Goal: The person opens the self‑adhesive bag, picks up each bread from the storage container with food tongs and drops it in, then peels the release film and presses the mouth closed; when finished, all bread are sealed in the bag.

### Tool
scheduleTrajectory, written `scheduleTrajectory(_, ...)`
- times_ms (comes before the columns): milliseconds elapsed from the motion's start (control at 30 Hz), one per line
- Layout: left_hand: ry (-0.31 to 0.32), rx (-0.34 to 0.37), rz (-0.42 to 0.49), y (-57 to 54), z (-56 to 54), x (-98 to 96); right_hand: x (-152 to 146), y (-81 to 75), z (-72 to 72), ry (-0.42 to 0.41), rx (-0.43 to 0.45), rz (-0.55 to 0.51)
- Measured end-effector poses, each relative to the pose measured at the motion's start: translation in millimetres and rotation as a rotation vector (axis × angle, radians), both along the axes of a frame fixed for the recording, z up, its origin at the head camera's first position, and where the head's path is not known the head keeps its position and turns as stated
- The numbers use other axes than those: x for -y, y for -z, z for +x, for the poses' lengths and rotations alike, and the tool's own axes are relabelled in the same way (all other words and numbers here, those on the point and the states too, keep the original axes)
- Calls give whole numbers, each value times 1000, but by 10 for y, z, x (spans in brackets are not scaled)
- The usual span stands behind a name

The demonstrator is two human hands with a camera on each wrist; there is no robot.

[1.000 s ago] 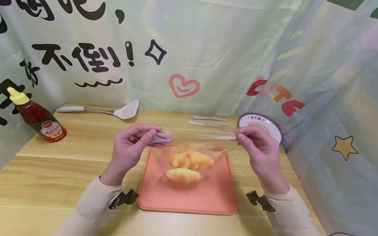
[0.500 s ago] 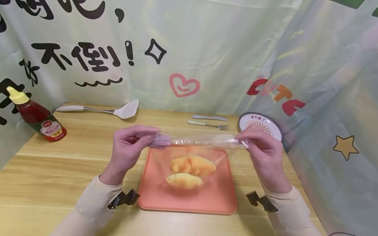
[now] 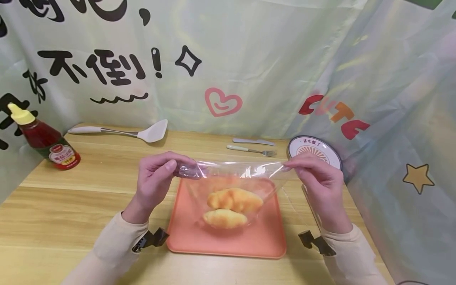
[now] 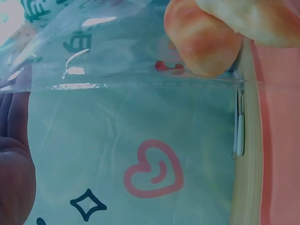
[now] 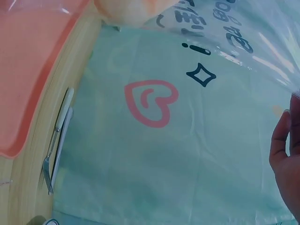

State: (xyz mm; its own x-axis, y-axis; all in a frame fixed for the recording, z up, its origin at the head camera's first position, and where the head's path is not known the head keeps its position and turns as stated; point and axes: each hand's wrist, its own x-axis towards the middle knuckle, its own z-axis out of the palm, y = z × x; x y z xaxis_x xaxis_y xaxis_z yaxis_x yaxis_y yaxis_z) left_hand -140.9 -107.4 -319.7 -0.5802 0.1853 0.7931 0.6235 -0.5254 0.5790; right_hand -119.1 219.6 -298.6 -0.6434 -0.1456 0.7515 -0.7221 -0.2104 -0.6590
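Observation:
A clear plastic bag (image 3: pixel 246 170) hangs between my hands with its top edge stretched sideways. Two bread rolls lie inside it: a golden-brown roll (image 3: pixel 235 200) above a paler roll (image 3: pixel 225 219). My left hand (image 3: pixel 156 182) holds the bag's upper left corner, its fingers partly behind the film. At the upper right corner, my right hand (image 3: pixel 322 190) pinches the edge between thumb and fingers. Beneath the bag is a coral-pink tray (image 3: pixel 228 245) on the wooden table. In the left wrist view, the rolls (image 4: pixel 201 42) show at the top, beside the tray; the left fingertips are blurred behind film.
A ketchup bottle (image 3: pixel 53 142) stands at the back left. Near the back edge lie a white spatula (image 3: pixel 153 132), a table knife (image 3: pixel 253 141) and a fork (image 3: pixel 249 150). A white plate (image 3: pixel 333 154) leans at the right, partly behind my right hand. Printed cloth (image 3: pixel 267 79) encloses the table.
The bag's top, bunched at my left fingers before, is now spread out between both hands. The rolls have shifted slightly right and down. My hands have barely moved.

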Motion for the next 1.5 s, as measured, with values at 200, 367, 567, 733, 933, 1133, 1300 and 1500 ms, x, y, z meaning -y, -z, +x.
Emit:
scheduleTrajectory(200,-188,36,-79,-11,37,0,22,-29,0,12,-43,19)
scheduleTrajectory(367,-120,29,-67,-35,40,-3,15,-27,21,33,6,39)
scheduleTrajectory(567,-70,26,-76,-61,40,6,18,-26,17,57,-3,39)
scheduleTrajectory(733,-177,68,-156,-69,57,31,11,-29,1,77,-42,67)
scheduleTrajectory(933,-204,68,-148,-79,63,25,-16,-26,19,97,-30,115)
scheduleTrajectory(1133,-159,55,-101,-106,90,-13,-36,-33,18,95,-8,142)
scheduleTrajectory(1300,-171,93,-107,-118,131,-54,-57,-41,15,111,23,192)
scheduleTrajectory(1500,-195,127,-118,-148,162,-84,-88,-37,12,146,36,225)
